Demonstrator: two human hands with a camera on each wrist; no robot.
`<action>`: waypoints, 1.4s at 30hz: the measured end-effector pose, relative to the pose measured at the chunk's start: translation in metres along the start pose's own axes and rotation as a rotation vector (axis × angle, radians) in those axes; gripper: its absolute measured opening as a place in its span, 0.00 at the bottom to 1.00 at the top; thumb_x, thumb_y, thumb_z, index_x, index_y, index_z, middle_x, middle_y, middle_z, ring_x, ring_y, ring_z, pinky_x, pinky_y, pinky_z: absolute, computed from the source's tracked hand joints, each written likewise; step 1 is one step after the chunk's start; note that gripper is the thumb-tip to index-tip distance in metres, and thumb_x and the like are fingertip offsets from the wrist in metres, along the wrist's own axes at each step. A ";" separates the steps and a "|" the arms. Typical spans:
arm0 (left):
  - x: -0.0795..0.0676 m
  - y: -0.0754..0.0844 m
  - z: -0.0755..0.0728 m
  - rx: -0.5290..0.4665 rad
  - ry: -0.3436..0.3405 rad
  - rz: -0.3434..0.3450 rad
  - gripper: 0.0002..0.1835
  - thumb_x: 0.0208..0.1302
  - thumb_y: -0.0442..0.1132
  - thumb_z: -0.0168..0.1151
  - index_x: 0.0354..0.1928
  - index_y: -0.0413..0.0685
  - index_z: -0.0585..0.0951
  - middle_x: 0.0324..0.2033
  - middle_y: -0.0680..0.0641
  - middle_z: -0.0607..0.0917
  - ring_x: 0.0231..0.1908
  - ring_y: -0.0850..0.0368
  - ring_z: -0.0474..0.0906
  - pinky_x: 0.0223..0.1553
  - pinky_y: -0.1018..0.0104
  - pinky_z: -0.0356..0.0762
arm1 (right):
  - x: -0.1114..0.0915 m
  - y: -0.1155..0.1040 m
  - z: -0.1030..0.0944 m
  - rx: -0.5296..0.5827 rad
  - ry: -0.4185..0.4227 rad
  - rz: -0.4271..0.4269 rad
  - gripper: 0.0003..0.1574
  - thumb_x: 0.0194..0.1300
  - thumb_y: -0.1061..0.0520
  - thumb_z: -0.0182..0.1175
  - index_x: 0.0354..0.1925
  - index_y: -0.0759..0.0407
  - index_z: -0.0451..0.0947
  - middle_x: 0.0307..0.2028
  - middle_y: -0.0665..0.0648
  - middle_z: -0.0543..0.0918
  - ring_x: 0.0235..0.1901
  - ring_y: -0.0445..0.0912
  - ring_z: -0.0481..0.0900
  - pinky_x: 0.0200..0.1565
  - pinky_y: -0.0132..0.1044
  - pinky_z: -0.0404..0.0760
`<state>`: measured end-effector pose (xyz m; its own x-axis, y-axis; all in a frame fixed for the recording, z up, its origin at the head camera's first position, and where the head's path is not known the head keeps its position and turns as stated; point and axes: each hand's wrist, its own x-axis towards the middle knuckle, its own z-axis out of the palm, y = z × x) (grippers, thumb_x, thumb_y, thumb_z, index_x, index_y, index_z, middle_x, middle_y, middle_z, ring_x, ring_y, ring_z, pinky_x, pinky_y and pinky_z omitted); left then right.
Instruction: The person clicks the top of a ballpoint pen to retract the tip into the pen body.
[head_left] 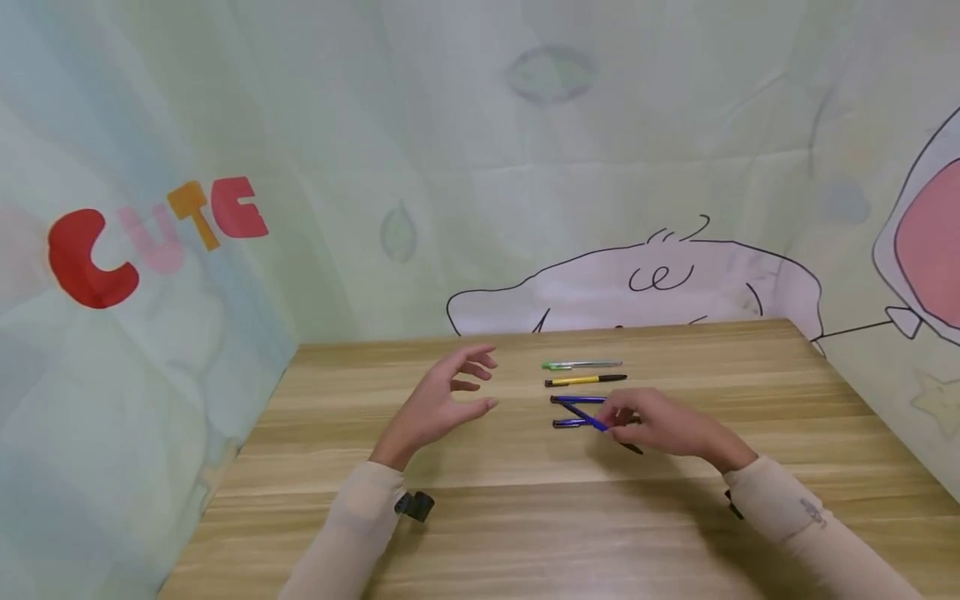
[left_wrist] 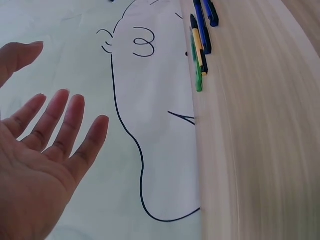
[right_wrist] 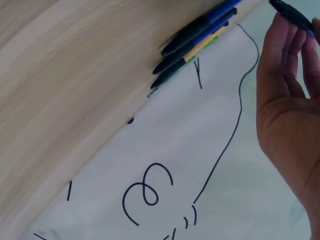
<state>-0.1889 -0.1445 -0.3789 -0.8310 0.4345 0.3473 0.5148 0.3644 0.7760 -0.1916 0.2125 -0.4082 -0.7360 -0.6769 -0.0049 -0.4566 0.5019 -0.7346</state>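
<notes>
— Blue pen [head_left: 592,419], the slanted one: where is it?
— Held in the right hand [head_left: 660,423], fingers pinching it near its dark end. It lies at a slant across two other blue pens [head_left: 577,400] that rest level on the table [head_left: 525,517].
— And beyond those?
— A yellow pen [head_left: 585,381] just behind them, then a green pen [head_left: 581,365] farthest back, all roughly parallel and close together.
— The left hand [head_left: 442,404]?
— Raised a little above the table, well left of the pens, fingers spread and loosely bent, holding nothing.
— Around the table?
— A pale backdrop [head_left: 465,167] with cartoon outlines and the coloured letters "CUTE" [head_left: 150,237] at left.
</notes>
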 end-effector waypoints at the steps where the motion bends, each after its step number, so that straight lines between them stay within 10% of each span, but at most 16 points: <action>1: 0.003 0.001 0.002 0.001 -0.001 0.002 0.37 0.60 0.35 0.74 0.70 0.58 0.71 0.55 0.52 0.80 0.54 0.51 0.79 0.55 0.52 0.83 | 0.001 -0.002 -0.001 0.017 0.017 0.007 0.06 0.70 0.63 0.63 0.45 0.61 0.82 0.40 0.59 0.84 0.38 0.43 0.80 0.37 0.34 0.83; 28: 0.047 0.021 0.052 -0.087 -0.021 0.109 0.38 0.61 0.39 0.74 0.73 0.59 0.68 0.59 0.52 0.77 0.57 0.54 0.77 0.57 0.55 0.82 | 0.022 -0.041 -0.008 0.511 0.205 0.102 0.21 0.73 0.49 0.63 0.52 0.63 0.76 0.50 0.63 0.81 0.54 0.62 0.79 0.49 0.48 0.87; 42: 0.060 0.031 0.070 -0.131 -0.071 0.125 0.53 0.58 0.41 0.77 0.79 0.69 0.53 0.66 0.47 0.71 0.59 0.53 0.76 0.58 0.59 0.81 | 0.028 -0.052 -0.008 0.611 0.256 0.103 0.29 0.72 0.49 0.63 0.59 0.70 0.72 0.51 0.61 0.81 0.49 0.52 0.84 0.51 0.50 0.86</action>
<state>-0.2085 -0.0491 -0.3711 -0.7426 0.5289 0.4108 0.5776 0.1955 0.7926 -0.1925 0.1719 -0.3649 -0.8906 -0.4546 0.0105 -0.0683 0.1109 -0.9915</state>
